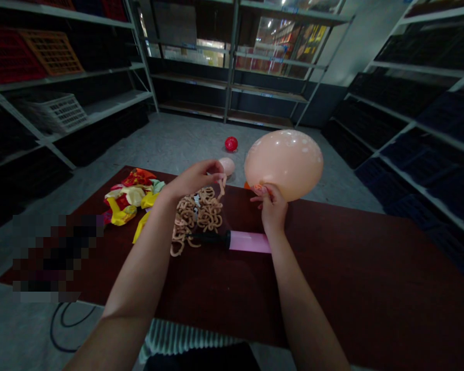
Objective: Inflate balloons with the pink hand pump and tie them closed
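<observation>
While inflated — balloon in right grip

Left hand and right hand up front, both pinching
Bare forearms reaching forward, fingers curled in tight

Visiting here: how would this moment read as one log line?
Left hand: on tan balloon chain | Right hand: gripping big peach balloon's neck | Table: pink pump

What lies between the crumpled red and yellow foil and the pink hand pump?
In the head view, a tangled tan strip lies between the crumpled red and yellow foil and the pink hand pump.
</observation>
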`<action>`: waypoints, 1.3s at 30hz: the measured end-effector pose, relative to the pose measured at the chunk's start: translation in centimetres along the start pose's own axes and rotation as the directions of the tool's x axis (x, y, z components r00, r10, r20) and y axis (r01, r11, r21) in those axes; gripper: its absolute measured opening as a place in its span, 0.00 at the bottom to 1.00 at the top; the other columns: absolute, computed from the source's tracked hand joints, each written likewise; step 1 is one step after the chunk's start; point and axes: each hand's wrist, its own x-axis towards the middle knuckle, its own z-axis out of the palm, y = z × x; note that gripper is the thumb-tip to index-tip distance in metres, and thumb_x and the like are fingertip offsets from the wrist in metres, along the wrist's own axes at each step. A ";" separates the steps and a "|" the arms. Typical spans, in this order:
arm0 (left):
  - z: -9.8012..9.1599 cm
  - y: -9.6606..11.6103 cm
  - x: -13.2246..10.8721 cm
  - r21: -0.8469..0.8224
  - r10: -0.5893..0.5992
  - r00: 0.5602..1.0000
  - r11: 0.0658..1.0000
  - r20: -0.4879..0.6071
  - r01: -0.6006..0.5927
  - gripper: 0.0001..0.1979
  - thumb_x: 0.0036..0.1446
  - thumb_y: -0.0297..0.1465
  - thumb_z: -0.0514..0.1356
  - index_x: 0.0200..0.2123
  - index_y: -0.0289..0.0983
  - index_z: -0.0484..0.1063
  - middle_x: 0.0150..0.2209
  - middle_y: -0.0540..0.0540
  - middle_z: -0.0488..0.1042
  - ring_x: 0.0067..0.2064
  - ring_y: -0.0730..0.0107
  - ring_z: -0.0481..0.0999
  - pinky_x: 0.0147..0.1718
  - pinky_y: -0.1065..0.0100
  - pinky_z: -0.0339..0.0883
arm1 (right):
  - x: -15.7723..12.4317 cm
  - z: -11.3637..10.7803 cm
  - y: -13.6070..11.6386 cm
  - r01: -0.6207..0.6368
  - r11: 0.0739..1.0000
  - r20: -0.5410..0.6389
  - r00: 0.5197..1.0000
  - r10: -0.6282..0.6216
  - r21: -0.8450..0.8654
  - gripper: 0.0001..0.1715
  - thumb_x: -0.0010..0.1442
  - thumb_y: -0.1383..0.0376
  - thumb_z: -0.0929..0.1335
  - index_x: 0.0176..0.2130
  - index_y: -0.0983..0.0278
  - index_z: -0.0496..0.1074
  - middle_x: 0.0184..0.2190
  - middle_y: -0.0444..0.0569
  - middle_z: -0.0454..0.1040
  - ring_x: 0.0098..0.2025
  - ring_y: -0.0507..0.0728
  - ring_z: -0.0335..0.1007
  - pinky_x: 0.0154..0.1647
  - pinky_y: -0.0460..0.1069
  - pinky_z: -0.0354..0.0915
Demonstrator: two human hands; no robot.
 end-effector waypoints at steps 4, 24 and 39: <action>2.2 1.2 0.6 -0.258 0.078 0.994 0.961 -0.076 -0.095 0.05 0.63 0.30 0.57 0.41 0.35 0.69 0.33 0.47 0.74 0.34 0.72 0.73 0.35 0.71 0.67 | 0.0 0.0 0.0 -0.013 0.999 0.005 1.000 0.012 0.033 0.19 0.65 0.51 0.65 0.42 0.62 0.74 0.41 0.51 0.82 0.27 0.51 0.78 0.19 0.43 0.61; 1.2 0.4 1.0 0.062 0.352 0.671 0.907 -0.653 -0.416 0.08 0.60 0.33 0.66 0.42 0.38 0.81 0.41 0.43 0.82 0.39 0.68 0.81 0.42 0.66 0.76 | 0.3 -0.1 0.2 0.033 0.982 -0.320 0.947 0.029 0.186 0.19 0.64 0.49 0.65 0.41 0.62 0.71 0.40 0.52 0.83 0.25 0.52 0.77 0.18 0.43 0.58; 2.5 0.3 0.4 0.448 0.528 0.367 0.848 -0.766 -0.284 0.08 0.64 0.28 0.62 0.43 0.41 0.81 0.40 0.47 0.81 0.39 0.70 0.80 0.40 0.69 0.74 | 0.3 -0.2 0.4 0.046 0.986 -0.343 0.939 0.012 0.159 0.19 0.64 0.49 0.65 0.40 0.62 0.70 0.40 0.52 0.83 0.23 0.52 0.76 0.18 0.44 0.60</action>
